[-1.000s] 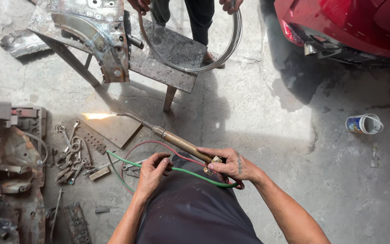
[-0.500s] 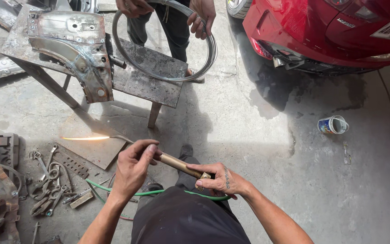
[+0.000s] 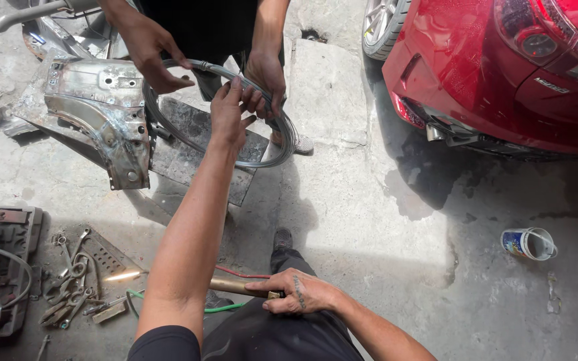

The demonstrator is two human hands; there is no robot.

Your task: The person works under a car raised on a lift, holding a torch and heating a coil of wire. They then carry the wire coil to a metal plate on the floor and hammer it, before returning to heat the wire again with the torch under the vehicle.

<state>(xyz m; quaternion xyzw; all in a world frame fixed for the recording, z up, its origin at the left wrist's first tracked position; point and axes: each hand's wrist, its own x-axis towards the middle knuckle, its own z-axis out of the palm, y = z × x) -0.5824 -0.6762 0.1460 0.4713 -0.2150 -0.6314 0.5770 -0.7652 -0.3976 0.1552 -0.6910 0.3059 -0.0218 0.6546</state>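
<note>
My left hand point(image 3: 227, 113) is stretched far forward, fingers apart, touching a coil of grey wire point(image 3: 287, 137). Another person stands opposite and holds that coil with both hands point(image 3: 156, 59) point(image 3: 266, 75). Low by my lap, my right hand point(image 3: 300, 293) grips the handle of a brass torch point(image 3: 234, 286). The torch points left, and a small bright flame point(image 3: 123, 275) burns at its tip above the floor. A green hose point(image 3: 230, 307) and a red hose point(image 3: 243, 275) trail from the torch.
A rusty car body panel point(image 3: 98, 110) lies on a low metal stand point(image 3: 192, 157). Several wrenches and pliers point(image 3: 68, 284) lie on the floor at the left beside a tool case point(image 3: 8, 230). A red car point(image 3: 503, 73) stands at the right, with a paper cup point(image 3: 528, 243) near it.
My left hand let go of the torch and reached up to the wire coil. The view tilted and moved closer to the other person. My right hand still holds the torch.
</note>
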